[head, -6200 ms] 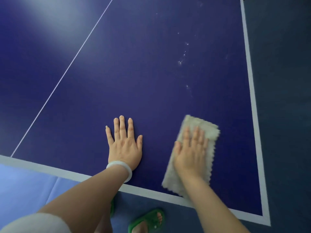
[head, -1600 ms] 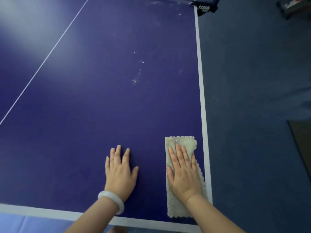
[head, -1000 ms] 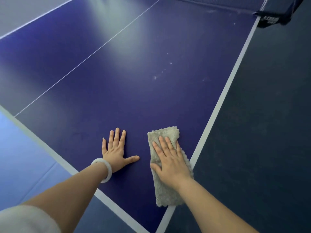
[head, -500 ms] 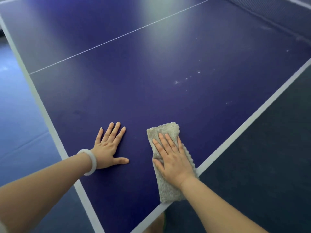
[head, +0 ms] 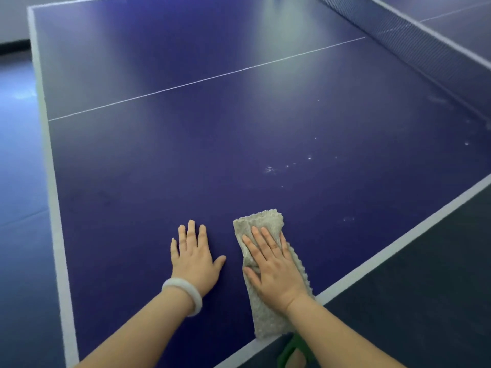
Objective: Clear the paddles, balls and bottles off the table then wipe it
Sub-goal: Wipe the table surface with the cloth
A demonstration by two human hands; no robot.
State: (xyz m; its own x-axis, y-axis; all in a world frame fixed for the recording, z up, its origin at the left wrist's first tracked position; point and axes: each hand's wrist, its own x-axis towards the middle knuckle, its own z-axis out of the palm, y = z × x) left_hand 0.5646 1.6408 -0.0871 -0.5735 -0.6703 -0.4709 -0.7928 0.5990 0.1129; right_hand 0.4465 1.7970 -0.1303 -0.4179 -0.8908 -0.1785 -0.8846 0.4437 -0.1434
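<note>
The left hand [head: 194, 257] has slid nearer the cloth [head: 261, 220], which lies at the table's [head: 56, 235] right edge near the corner. Both hands are flat: the right hand [head: 275, 272] presses the cloth, the left holds nothing. Wiping is in hand; next, push toward what seem white specks [head: 269, 170].

Blue table [head: 212, 155] with folded cloth [head: 261, 221]

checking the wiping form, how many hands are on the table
2. The left hand lies flat on the bare table, just left of the cloth. The right hand presses flat on the cloth, near the table's right edge. Neither is hidden.
</note>
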